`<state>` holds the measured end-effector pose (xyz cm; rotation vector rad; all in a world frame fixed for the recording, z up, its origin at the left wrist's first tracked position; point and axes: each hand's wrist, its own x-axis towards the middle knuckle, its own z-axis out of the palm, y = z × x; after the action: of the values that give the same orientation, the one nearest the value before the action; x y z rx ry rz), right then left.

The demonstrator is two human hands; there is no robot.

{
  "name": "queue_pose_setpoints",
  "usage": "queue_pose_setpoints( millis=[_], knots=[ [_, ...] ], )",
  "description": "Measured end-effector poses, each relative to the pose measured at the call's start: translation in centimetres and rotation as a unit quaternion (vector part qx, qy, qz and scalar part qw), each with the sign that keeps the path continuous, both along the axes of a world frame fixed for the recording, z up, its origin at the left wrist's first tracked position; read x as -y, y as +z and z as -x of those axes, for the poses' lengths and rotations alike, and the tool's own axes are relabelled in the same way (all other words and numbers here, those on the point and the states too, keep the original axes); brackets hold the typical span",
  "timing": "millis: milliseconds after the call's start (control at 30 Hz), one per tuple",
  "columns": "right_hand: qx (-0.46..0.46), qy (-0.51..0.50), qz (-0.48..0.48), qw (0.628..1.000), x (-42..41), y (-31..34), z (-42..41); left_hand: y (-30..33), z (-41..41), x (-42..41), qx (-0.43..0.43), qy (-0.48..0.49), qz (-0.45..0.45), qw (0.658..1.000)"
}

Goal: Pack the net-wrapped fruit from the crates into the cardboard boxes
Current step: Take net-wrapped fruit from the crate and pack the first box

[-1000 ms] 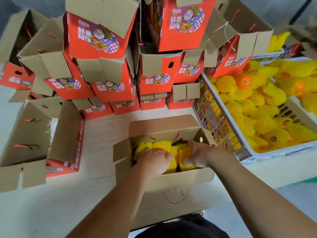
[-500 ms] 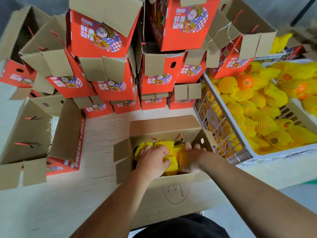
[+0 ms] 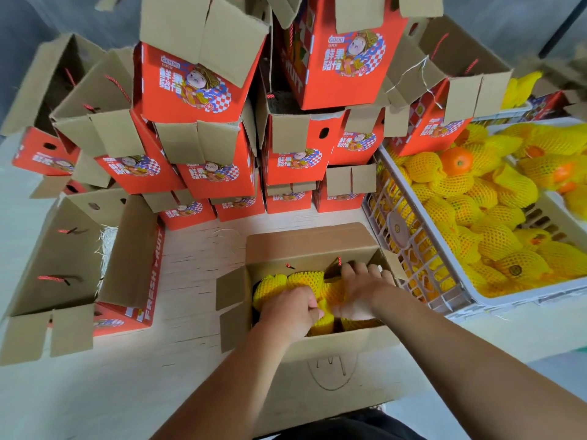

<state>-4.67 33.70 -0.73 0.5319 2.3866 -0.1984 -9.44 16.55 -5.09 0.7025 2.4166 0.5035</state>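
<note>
- Open cardboard box (image 3: pixel 317 347): it stands at the near table edge with all flaps folded outward. Judged purpose: the mouth stays unobstructed and both arms reach in from directly above.
- Left hand (image 3: pixel 290 312): inside the box on its left side, fingers curled down onto the net-wrapped fruit (image 3: pixel 305 281). It appears to grip or press the yellow netting, but the fingertips are hidden, so a true grip cannot be confirmed.
- Right hand (image 3: pixel 362 292): inside the box on the right, fingers spread fairly straight across the fruit and reaching the far wall. It presses rather than grips, probably seating the top layer level.
- Fruit in the box: it reaches close to the rim, so this box looks nearly full.
- White plastic crate (image 3: pixel 422 265): set just beside the box on the right and still heaped with netted fruit, which keeps the reach short.
- Open box at left (image 3: pixel 79 249): it holds shredded filler and appears ready as the next one.
- Red printed boxes (image 3: pixel 197 87): stacked at the far side, flaps up, clear of the working area.
</note>
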Motion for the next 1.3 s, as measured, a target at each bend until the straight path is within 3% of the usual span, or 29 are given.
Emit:
queue_pose_setpoints(
  millis=[200, 333, 433, 567, 667, 767, 933, 1067, 1300],
  knots=[
    [-0.002, -0.034, 0.034, 0.999, 0.1, -0.8, -0.4, -0.2, -0.6, 0.2, 0.066, 0.03, -0.029, 0.997],
    [-0.108, -0.131, 0.085, 0.982, 0.2, -1.4, -0.7, -0.4, -0.4, 0.3, 0.096, 0.046, -0.038, 0.994],
    [-0.194, -0.171, 0.061, 0.964, -0.6, -1.3, -0.7, -0.5, -0.4, 0.2, 0.098, 0.049, -0.032, 0.993],
    [-0.235, -0.06, -0.05, 0.969, 0.8, -1.6, -1.6, -0.5, -0.5, 0.2, 0.085, 0.05, -0.024, 0.995],
    [-0.184, 0.027, -0.095, 0.978, 1.2, -2.1, -1.5, -0.5, -0.6, 0.2, 0.079, 0.049, -0.021, 0.995],
    [-0.127, -0.03, -0.038, 0.991, 0.9, -1.7, -0.4, -0.5, -0.4, 0.1, 0.078, 0.05, -0.023, 0.995],
    [-0.123, -0.054, -0.033, 0.99, 0.3, 0.6, -0.3, -0.5, -0.1, 0.1, 0.078, 0.06, -0.014, 0.995],
    [0.001, -0.02, -0.035, 0.999, 0.3, 1.6, -1.2, -0.3, 0.0, 0.2, 0.073, 0.062, -0.014, 0.995],
    [-0.014, 0.04, 0.096, 0.995, 1.4, 1.7, -2.1, -0.2, -0.2, 0.1, 0.075, 0.073, -0.01, 0.994]
  ],
)
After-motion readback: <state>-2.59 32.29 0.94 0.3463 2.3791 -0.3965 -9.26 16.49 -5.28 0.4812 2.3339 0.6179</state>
